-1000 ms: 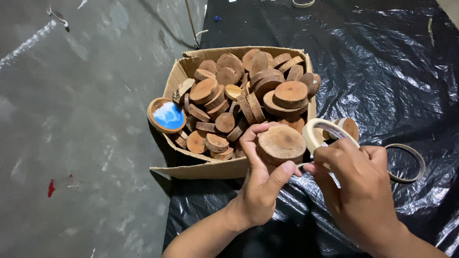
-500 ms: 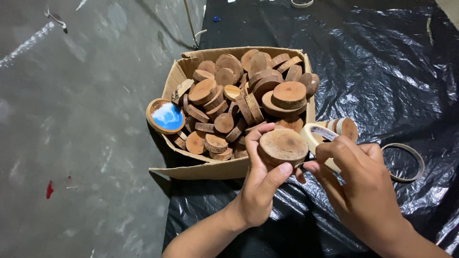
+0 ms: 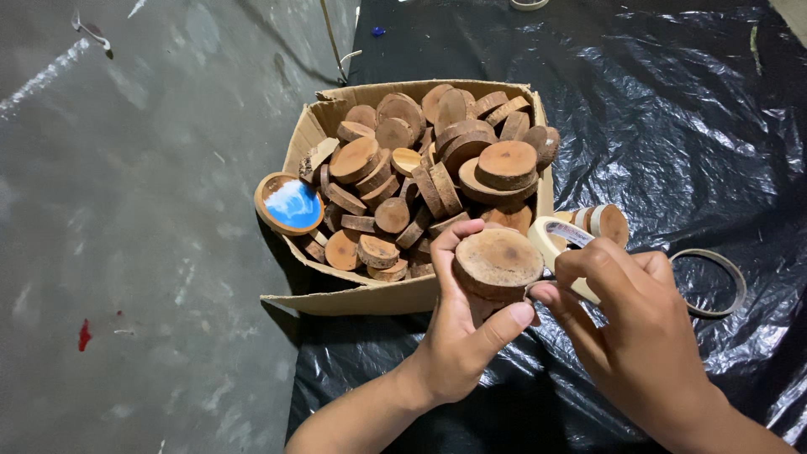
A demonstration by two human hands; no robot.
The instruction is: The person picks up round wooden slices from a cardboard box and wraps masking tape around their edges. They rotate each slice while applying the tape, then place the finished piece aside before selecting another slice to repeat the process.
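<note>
- My left hand (image 3: 458,345) is clamped on a round wood slice (image 3: 498,263), thumb up one side, fingers curled round the far side; its flat face is reddish brown and rough, its rim darker bark.
- I hold that slice just in front of the cardboard box (image 3: 370,296), over the black plastic sheet (image 3: 672,126).
- My right hand (image 3: 639,336) is closed on a roll of pale tape (image 3: 559,240), fingertips touching the slice's right edge.
- Just right of the box lie a short wood piece (image 3: 607,223) and, farther right, a thin empty ring (image 3: 714,282).
- The box is heaped with similar wood slices (image 3: 437,168); one at its left edge has a blue painted face (image 3: 291,204).
- Left of the box is grey floor (image 3: 126,252).
</note>
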